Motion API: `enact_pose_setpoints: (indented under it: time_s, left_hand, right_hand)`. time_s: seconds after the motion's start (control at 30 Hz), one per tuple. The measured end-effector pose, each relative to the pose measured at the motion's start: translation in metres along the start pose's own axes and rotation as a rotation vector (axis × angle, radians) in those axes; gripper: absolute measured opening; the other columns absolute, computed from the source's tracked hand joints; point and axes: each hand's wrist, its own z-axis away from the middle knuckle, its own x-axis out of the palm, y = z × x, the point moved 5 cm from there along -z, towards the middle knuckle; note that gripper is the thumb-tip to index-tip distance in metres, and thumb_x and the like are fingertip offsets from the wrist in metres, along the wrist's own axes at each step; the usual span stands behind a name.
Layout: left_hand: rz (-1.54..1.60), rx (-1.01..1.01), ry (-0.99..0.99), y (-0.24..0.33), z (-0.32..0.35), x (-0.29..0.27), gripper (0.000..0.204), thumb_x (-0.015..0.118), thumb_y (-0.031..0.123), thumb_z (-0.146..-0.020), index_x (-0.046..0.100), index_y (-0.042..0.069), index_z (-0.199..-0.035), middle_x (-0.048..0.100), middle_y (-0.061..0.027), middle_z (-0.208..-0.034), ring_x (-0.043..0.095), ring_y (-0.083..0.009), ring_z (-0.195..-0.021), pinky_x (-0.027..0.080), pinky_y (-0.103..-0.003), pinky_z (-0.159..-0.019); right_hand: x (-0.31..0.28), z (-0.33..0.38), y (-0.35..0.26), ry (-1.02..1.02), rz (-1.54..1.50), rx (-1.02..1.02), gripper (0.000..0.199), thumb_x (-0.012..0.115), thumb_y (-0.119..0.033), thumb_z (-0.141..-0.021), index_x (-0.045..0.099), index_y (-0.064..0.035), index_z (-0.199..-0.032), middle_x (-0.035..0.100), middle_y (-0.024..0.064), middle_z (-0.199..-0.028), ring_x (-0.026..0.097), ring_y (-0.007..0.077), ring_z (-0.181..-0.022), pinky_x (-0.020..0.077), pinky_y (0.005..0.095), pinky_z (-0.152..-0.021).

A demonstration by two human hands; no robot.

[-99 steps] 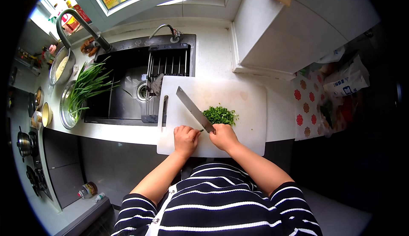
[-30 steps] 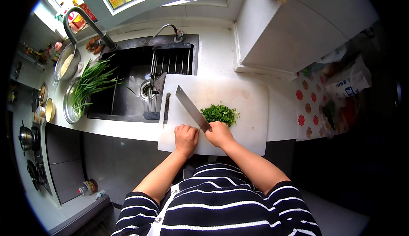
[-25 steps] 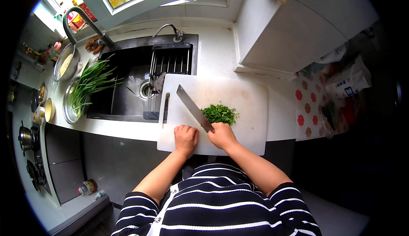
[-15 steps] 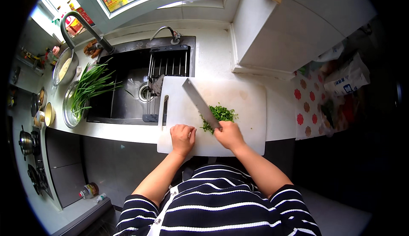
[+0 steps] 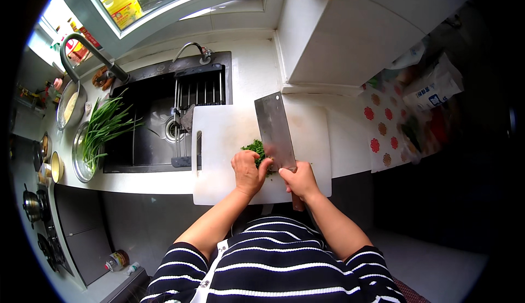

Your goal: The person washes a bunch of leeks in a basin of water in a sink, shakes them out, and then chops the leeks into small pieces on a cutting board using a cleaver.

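Observation:
My right hand (image 5: 302, 179) is wrapped round the brown handle of a broad cleaver (image 5: 275, 125), whose blade points away from me over the white cutting board (image 5: 219, 125). The blade's flat side is turned upward. Against its left side lies a small heap of finely chopped greens (image 5: 252, 147). My left hand (image 5: 250, 173) is cupped at the near side of the heap, thumb apart from the fingers, with the thumb tip at the blade. Part of the heap is hidden by the blade and my left hand.
Left of the board is a dark sink (image 5: 147, 133) with a metal drying rack (image 5: 199, 92). Long green stalks (image 5: 106, 125) lie in a glass bowl (image 5: 82, 163) beside it. A wall cabinet (image 5: 339, 35) rises behind the board; a flowered cloth (image 5: 383, 131) covers the right side.
The cleaver has swung from pointing far left to nearly straight ahead, its flat now showing. My left hand has moved right, from the board's near edge to the greens.

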Motion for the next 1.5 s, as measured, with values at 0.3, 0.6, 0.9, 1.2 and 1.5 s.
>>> enact_pose_setpoints:
  time_s: [0.3,0.6,0.9,1.2,1.5]
  left_hand:
    - [-0.007,-0.055,0.036,0.006,-0.001,0.014,0.026,0.068,0.015,-0.081,0.048,0.007,-0.097,0.051,-0.0098,-0.092,0.048,-0.0294,-0.093,0.033,-0.042,-0.086]
    - [-0.013,-0.23,0.263,-0.033,-0.002,-0.025,0.02,0.066,0.014,-0.086,0.051,0.003,-0.094,0.053,-0.0101,-0.086,0.052,-0.0244,-0.081,0.041,-0.037,-0.076]
    - [0.161,-0.545,0.376,-0.087,0.022,-0.062,0.017,0.058,0.011,-0.089,0.053,0.0,-0.101,0.057,-0.01,-0.091,0.055,-0.0191,-0.08,0.046,-0.032,-0.074]
    - [0.112,-0.55,0.301,-0.05,0.051,-0.039,0.023,0.06,0.003,-0.081,0.053,0.0,-0.103,0.057,-0.012,-0.096,0.055,-0.023,-0.084,0.046,-0.035,-0.078]
    - [0.073,-0.468,0.288,-0.026,0.049,-0.036,0.025,0.063,0.002,-0.078,0.053,0.0,-0.101,0.056,-0.012,-0.096,0.053,-0.0247,-0.084,0.045,-0.037,-0.079]
  right_hand:
    - [-0.014,0.011,0.01,0.059,0.009,0.015,0.017,0.06,-0.014,-0.078,0.06,0.0005,-0.069,0.056,0.0037,-0.054,0.053,0.0122,-0.041,0.0448,0.0297,-0.042]
    - [-0.044,0.022,0.001,0.142,0.56,-0.289,0.017,0.059,-0.02,-0.077,0.065,-0.0046,-0.078,0.062,0.0181,-0.067,0.061,0.0395,-0.066,0.0494,0.0436,-0.061]
    - [-0.002,0.023,0.043,-0.206,0.749,-0.162,0.019,0.055,-0.018,-0.076,0.068,-0.0053,-0.082,0.066,0.0211,-0.082,0.063,0.0413,-0.08,0.0514,0.0479,-0.077]
    - [-0.023,0.0,0.032,-0.102,0.801,-0.086,0.022,0.055,-0.017,-0.076,0.069,-0.0038,-0.087,0.066,0.024,-0.087,0.063,0.0425,-0.085,0.0517,0.0484,-0.079]
    - [-0.052,-0.017,0.025,0.008,0.78,-0.109,0.021,0.055,-0.015,-0.074,0.067,-0.0017,-0.084,0.066,0.0242,-0.085,0.063,0.0425,-0.084,0.0519,0.0486,-0.077]
